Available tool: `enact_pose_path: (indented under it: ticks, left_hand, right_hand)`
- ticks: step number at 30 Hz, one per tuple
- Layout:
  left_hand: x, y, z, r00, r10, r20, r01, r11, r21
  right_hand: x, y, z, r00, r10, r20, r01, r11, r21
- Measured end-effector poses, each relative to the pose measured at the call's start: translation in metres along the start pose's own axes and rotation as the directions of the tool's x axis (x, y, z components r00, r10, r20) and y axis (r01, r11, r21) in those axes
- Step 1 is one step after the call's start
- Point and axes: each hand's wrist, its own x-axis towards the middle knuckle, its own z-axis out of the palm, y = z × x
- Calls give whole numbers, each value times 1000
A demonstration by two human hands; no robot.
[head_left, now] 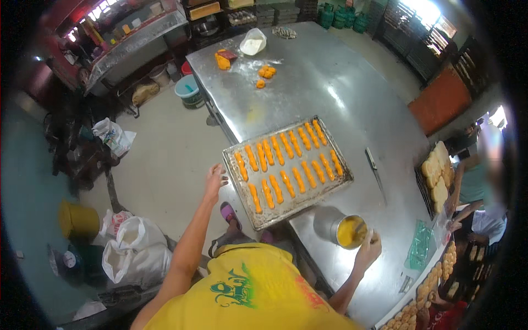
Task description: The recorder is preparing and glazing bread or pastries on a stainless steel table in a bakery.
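Observation:
A metal baking tray (286, 206) carries two rows of twisted orange dough sticks (286, 144), and its near left part juts past the table's edge. My left hand (215, 180) is beside the tray's left rim, fingers apart, holding nothing. To the right, a metal pot (330, 225) of yellow liquid stands on the steel table. My right hand (369, 252) is at the pot's rim, fingers closed around what looks like a pastry brush (359, 229) dipping into the liquid. The fingers partly hide its handle.
A long knife (372, 162) lies right of the tray. Orange dough lumps (267, 72), a white tub (253, 42) and scattered flour are at the table's far end. Green plastic (419, 245) and baked bread (437, 170) are at the right, near another person (476, 181). White sacks (136, 250) stand at the left.

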Motion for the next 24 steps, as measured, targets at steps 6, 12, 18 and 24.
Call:
enact_pose_path:
  ticks: [6, 12, 18, 24]
  left_hand:
    - [48, 21, 24, 989, 143, -37, -132, 968, 213]
    - [87, 0, -2, 973, 227, -48, -193, 906, 376]
    - [98, -7, -10, 957, 277, 90, -288, 848, 445]
    - [92, 17, -10, 951, 156, 265, -240, 917, 318]
  right_hand:
    - [-32, 78, 29, 925, 366, 104, -380, 901, 208]
    - [-76, -4, 52, 931, 320, -176, -336, 940, -66]
    - [-116, 9, 173, 853, 184, 488, -208, 978, -6]
    - [-175, -51, 252, 754, 441, 487, -627, 706, 330]
